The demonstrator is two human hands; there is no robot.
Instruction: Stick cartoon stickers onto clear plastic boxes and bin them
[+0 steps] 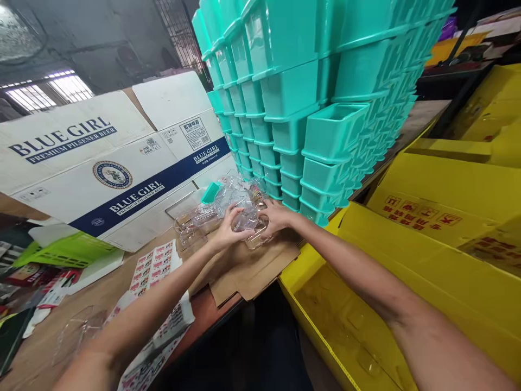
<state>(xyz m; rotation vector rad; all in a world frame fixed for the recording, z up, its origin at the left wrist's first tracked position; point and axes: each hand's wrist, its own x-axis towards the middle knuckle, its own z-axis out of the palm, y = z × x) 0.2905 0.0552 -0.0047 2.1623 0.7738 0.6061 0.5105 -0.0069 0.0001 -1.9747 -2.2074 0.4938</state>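
My left hand (232, 227) curves its thumb and fingers around the left side of a clear plastic container (255, 239). On the other side of it, my right hand (277, 217) has its fingers bent round the edge. The container's exact shape is hard to make out through glare. Just beyond my hands lies a pile of clear plastic pieces (236, 193), with a small turquoise piece (210, 193) at its left. Brown cardboard (244, 266) lies under my hands. Sheets of printed stickers (154, 266) rest near my left forearm.
Tall nested stacks of turquoise plastic bins (293, 89) rise behind my hands. A white beer carton (81, 168) stands at back left, near a green basket (69, 250). An open yellow box (321, 304) with clear pieces inside sits below my right arm. More yellow boxes (439, 190) stand right.
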